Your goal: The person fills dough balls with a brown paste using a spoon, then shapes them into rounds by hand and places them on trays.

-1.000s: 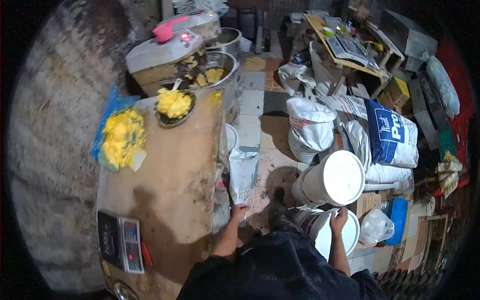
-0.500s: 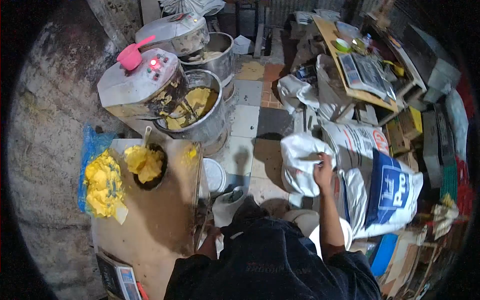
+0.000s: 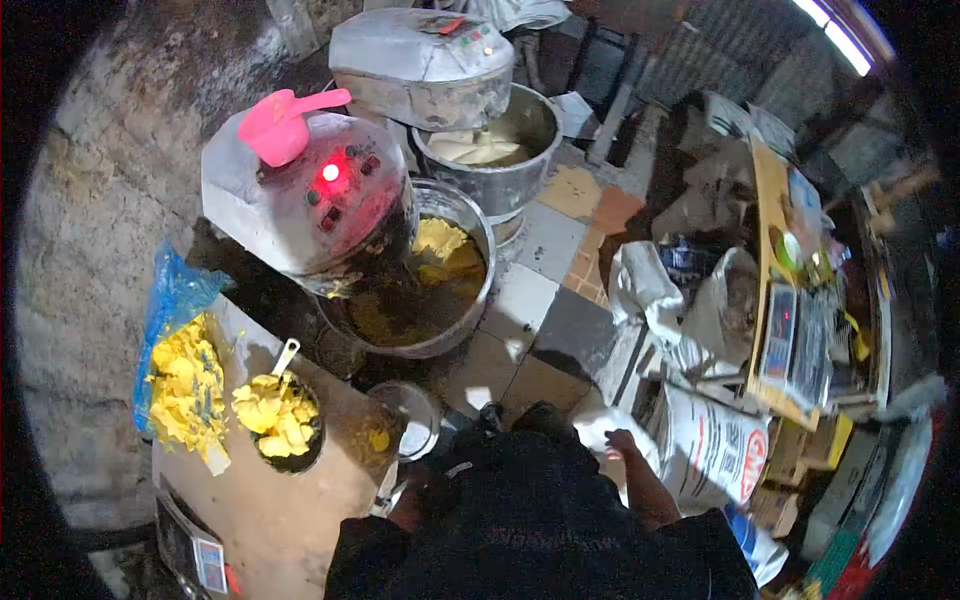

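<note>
My right hand is closed at the edge of a white sack, low on the right of my body. My left hand hangs by the table's right edge, dark and blurred, its fingers hard to make out. Left of it, a dark bowl heaped with yellow paste and a light-handled utensil stands on the table. More yellow paste lies on blue plastic.
Ahead stand two mixers with metal bowls; a pink scoop sits on the nearer mixer. A white bucket stands beside the table. On the right are a printed sack and a wooden table with a scale.
The view has moved forward and turned, so the mixers look nearer. My right hand and the white sack have come closer to my body and lower in view.
</note>
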The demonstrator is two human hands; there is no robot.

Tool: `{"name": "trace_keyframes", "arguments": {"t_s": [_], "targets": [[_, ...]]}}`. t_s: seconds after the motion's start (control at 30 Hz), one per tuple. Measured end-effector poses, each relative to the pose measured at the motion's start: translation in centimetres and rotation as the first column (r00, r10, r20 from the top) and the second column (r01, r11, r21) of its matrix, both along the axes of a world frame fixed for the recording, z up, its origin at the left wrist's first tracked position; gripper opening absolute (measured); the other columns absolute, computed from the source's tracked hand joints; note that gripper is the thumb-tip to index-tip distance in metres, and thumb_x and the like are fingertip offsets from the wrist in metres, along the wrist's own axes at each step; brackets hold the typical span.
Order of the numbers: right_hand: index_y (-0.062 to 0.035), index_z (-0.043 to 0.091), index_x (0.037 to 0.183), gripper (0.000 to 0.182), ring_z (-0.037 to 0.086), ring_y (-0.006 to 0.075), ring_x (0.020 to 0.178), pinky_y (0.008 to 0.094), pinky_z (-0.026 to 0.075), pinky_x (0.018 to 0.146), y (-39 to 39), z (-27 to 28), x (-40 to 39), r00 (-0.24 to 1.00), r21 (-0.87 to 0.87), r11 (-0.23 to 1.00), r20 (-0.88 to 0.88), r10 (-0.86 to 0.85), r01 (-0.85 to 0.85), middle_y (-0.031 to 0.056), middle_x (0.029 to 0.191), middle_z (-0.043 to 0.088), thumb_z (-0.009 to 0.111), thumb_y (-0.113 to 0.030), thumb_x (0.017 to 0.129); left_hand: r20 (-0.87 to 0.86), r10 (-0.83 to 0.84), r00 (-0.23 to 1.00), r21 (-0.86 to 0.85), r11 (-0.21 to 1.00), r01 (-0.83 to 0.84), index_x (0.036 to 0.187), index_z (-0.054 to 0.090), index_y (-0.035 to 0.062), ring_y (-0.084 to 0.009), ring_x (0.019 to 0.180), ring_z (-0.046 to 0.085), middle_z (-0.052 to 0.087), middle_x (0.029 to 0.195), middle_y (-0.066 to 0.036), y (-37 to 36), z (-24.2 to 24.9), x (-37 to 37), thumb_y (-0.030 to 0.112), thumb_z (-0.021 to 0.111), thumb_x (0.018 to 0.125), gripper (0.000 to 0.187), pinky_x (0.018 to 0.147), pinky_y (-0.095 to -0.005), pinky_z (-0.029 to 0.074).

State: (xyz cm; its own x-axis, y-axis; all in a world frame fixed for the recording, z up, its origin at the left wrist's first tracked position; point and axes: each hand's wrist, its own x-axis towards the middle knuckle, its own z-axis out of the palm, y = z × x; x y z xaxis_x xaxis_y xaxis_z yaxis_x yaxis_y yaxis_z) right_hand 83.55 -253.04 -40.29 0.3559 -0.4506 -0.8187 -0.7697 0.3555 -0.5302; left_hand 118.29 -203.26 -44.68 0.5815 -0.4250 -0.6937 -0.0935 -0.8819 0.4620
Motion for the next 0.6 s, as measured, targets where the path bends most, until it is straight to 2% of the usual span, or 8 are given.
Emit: {"name": "trace_keyframes", "arguments": {"t_s": [0.1, 0.27, 0.3, 0.37, 0.43, 0.47, 0.5, 0.6], "targets": [[-0.0141, 0.060, 0.089, 0.028, 0.064, 0.0250, 0.071, 0.0457, 0.054, 0.057, -8.7, -0.6, -0.2, 0.801, 0.295, 0.769, 0.019, -0.598, 0.567, 0.0058, 0.078, 0.064, 0.066, -0.041, 0.083, 0.155, -0.042, 0.987, -0.041, 0.998, 0.049, 0.068, 0.058, 0.0094, -0.0280, 0.057, 0.055, 0.057, 0.068, -0.010, -4.6, -0.1, 2.5, 0.031, 0.054, 0.084, 0.027, 0.055, -0.0427, 0.044], [-0.0091, 0.060, 0.094, 0.028, 0.058, 0.0227, 0.055, 0.0393, 0.050, 0.050, -26.5, -3.4, 11.6, 0.974, -0.336, 0.921, -0.178, 0.143, -0.196, 0.0054, 0.070, 0.059, 0.058, -0.035, 0.085, 0.576, -0.294, 0.763, 0.098, 0.951, 0.293, 0.062, 0.057, 0.0111, -0.0286, 0.050, 0.054, 0.055, 0.061, -0.009, -13.6, 0.2, 1.6, 0.029, 0.051, 0.085, 0.029, 0.050, -0.0425, 0.043], [-0.0070, 0.060, 0.091, 0.024, 0.058, 0.0219, 0.054, 0.0380, 0.050, 0.050, -30.3, -3.8, 15.1, 0.694, -0.616, 0.401, -0.357, 0.625, -0.678, 0.0055, 0.069, 0.059, 0.059, -0.030, 0.085, 0.467, -0.065, 0.882, -0.081, 0.990, 0.116, 0.067, 0.059, 0.0085, -0.0282, 0.055, 0.055, 0.057, 0.065, -0.009, -16.3, 0.5, 0.6, 0.027, 0.053, 0.085, 0.027, 0.053, -0.0415, 0.044], [-0.0029, 0.061, 0.085, 0.018, 0.057, 0.0203, 0.052, 0.0352, 0.050, 0.050, -36.0, -3.2, 25.2, 0.489, -0.831, -0.372, -0.547, 0.679, -0.413, 0.0055, 0.066, 0.059, 0.060, -0.021, 0.085, 0.151, 0.333, 0.931, -0.349, 0.899, -0.265, 0.079, 0.064, 0.0031, -0.0273, 0.066, 0.058, 0.061, 0.074, -0.011, -20.2, 2.9, 0.7, 0.025, 0.056, 0.086, 0.024, 0.060, -0.0394, 0.046], [-0.0026, 0.061, 0.083, 0.017, 0.060, 0.0232, 0.054, 0.0362, 0.050, 0.054, -37.8, 2.3, 39.2, 0.627, -0.877, -0.240, -0.468, 0.623, -0.417, 0.0082, 0.064, 0.061, 0.068, -0.018, 0.078, -0.305, 0.678, 0.668, -0.441, 0.521, -0.731, 0.091, 0.067, -0.0001, -0.0263, 0.075, 0.061, 0.065, 0.082, -0.011, -26.3, 4.9, 0.1, 0.022, 0.060, 0.084, 0.024, 0.066, -0.0381, 0.048], [-0.0037, 0.062, 0.082, 0.019, 0.061, 0.0267, 0.057, 0.0377, 0.050, 0.059, -36.8, 7.8, 46.1, 0.666, -0.932, 0.363, 0.261, 0.699, -0.015, 0.0110, 0.063, 0.062, 0.073, -0.017, 0.075, -0.518, 0.773, 0.365, -0.383, 0.171, -0.908, 0.097, 0.069, -0.0008, -0.0257, 0.078, 0.063, 0.067, 0.085, -0.011, -29.5, 5.4, -0.3, 0.020, 0.062, 0.083, 0.026, 0.068, -0.0379, 0.049], [-0.0059, 0.063, 0.081, 0.017, 0.059, 0.0257, 0.055, 0.0369, 0.049, 0.060, -34.3, 17.1, 53.6, 0.755, -0.803, 0.505, 0.109, 0.646, -0.316, 0.0099, 0.057, 0.057, 0.073, -0.019, 0.077, -0.617, 0.749, 0.242, -0.322, 0.040, -0.946, 0.097, 0.070, 0.0043, -0.0257, 0.074, 0.064, 0.068, 0.085, -0.012, -31.3, 5.7, -1.3, 0.023, 0.060, 0.085, 0.024, 0.068, -0.0370, 0.051], [-0.0050, 0.066, 0.087, 0.020, 0.066, 0.0236, 0.066, 0.0378, 0.050, 0.064, -30.1, 25.0, 71.1, 0.495, -0.858, 0.391, 0.193, 0.847, -0.334, 0.0130, 0.071, 0.065, 0.061, -0.024, 0.088, -0.459, 0.875, 0.152, -0.261, 0.031, -0.965, 0.097, 0.070, 0.0046, -0.0246, 0.073, 0.064, 0.067, 0.085, -0.011, -35.3, 2.2, -5.3, 0.024, 0.060, 0.085, 0.025, 0.066, -0.0364, 0.051]]}}
